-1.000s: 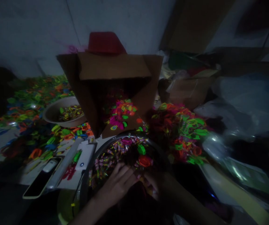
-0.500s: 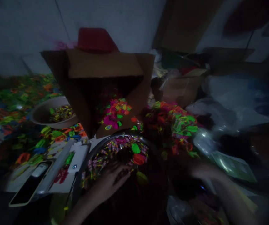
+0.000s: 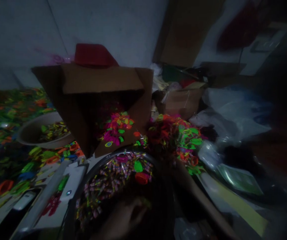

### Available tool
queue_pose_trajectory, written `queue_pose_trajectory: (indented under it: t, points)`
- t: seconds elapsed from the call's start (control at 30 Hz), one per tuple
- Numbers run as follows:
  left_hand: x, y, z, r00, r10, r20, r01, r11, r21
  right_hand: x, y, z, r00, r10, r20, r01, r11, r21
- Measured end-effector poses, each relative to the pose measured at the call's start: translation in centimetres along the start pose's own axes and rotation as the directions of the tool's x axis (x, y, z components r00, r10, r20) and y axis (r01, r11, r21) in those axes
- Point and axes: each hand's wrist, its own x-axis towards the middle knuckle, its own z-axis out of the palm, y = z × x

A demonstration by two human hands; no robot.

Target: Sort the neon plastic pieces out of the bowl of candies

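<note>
A dark round basin (image 3: 167, 186) holds many small candy-like pieces (image 3: 108, 180) with pink and yellow wrapping. A green piece (image 3: 138, 166), an orange-red piece (image 3: 141, 178) and a magenta piece (image 3: 122, 159) lie on top of them. Low over the basin, my left hand (image 3: 127, 213) is curled, its thumb and fingers closed on a dim yellow-green plastic piece (image 3: 146, 202). My right hand (image 3: 177, 168) reaches past the basin's right rim to a heap of bright plastic pieces (image 3: 188, 135); darkness and blur hide its fingers.
Behind the basin, an open cardboard box (image 3: 103, 79) lies on its side with colourful pieces spilling out, a red tub (image 3: 94, 55) on top. Left are a pale bowl (image 3: 45, 143), a phone (image 3: 13, 216) and more plastic pieces (image 3: 5, 133). Plastic bags (image 3: 233, 106) crowd the right.
My left hand has drawn back towards me and closed on the yellow-green piece. My right hand has moved from the lower right up to the heap. The camera view has shifted.
</note>
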Motion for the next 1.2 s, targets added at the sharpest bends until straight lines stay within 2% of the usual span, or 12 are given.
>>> queue_pose_trajectory:
  t: [0.07,0.13,0.23,0.37,0.53,0.67,0.77,0.93,1.1,1.2]
  points:
    - [0.0,0.6,-1.7,0.994,-0.085,-0.072,0.081,0.995,-0.06,-1.1,0.0,1.8,0.996,-0.007,0.084,0.006,1.0,0.013]
    - [0.1,1.0,-2.8,0.979,-0.128,-0.158,0.113,0.989,-0.098,-2.1,-0.2,3.2,0.987,-0.035,0.155,0.036,0.999,-0.001]
    - [0.2,1.1,-3.6,0.955,-0.128,-0.268,0.106,0.99,-0.096,-3.6,-1.3,4.6,0.968,-0.094,0.231,0.096,0.995,0.0]
    - [0.1,0.9,-4.1,0.946,-0.083,-0.314,0.065,0.996,-0.067,-4.8,-3.4,5.1,0.938,-0.182,0.294,0.184,0.983,0.021]
    - [0.0,1.0,-4.6,0.944,-0.016,-0.328,0.024,0.999,0.022,-5.5,-5.6,4.7,0.885,-0.26,0.387,0.315,0.945,-0.088]
    - [-0.1,1.0,-4.9,0.948,0.009,-0.318,0.028,0.994,0.11,-5.7,-6.1,4.5,0.834,-0.289,0.47,0.443,0.858,-0.259]
    - [-0.2,1.0,-5.1,0.949,0.024,-0.315,0.026,0.988,0.154,-5.8,-6.0,4.6,0.807,-0.303,0.508,0.504,0.801,-0.323]
    - [-0.2,1.6,-5.4,0.952,0.091,-0.291,-0.01,0.963,0.268,-6.0,-5.6,4.7,0.82,-0.312,0.479,0.492,0.813,-0.312]
    - [0.0,2.7,-5.4,0.933,0.229,-0.278,-0.067,0.868,0.492,-6.3,-5.2,4.6,0.82,-0.358,0.446,0.505,0.82,-0.27]
    - [0.2,3.1,-5.5,0.938,0.249,-0.242,-0.098,0.858,0.504,-6.5,-5.4,4.6,0.821,-0.382,0.423,0.507,0.829,-0.236]
